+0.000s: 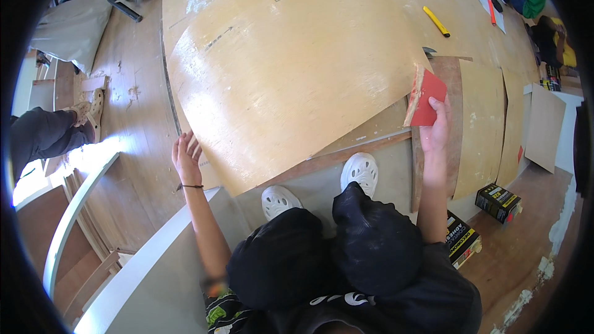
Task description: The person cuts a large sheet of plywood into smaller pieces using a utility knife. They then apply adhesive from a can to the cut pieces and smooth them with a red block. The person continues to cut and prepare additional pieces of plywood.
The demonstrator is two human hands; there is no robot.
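A large, shiny tan sheet (291,74) with printed marks lies at an angle over another tan board in front of me. My right hand (436,125) grips a flat red rectangular piece (428,98) near the sheet's right corner; its left edge is crusted with pale, glue-like residue. Beside the sheet's left edge is my left hand (187,151), its fingers apart and slightly bent. Whether its fingertips touch the sheet I cannot tell. A dark pointed blade (429,51) pokes out by the sheet's right corner.
A yellow utility knife (437,21) and a red-handled tool (492,11) lie at the far right. Two black-and-yellow cans (499,203) stand by my right arm. Narrow tan panels (480,130) lie on the right. Other people's legs (46,133) show at left and far right.
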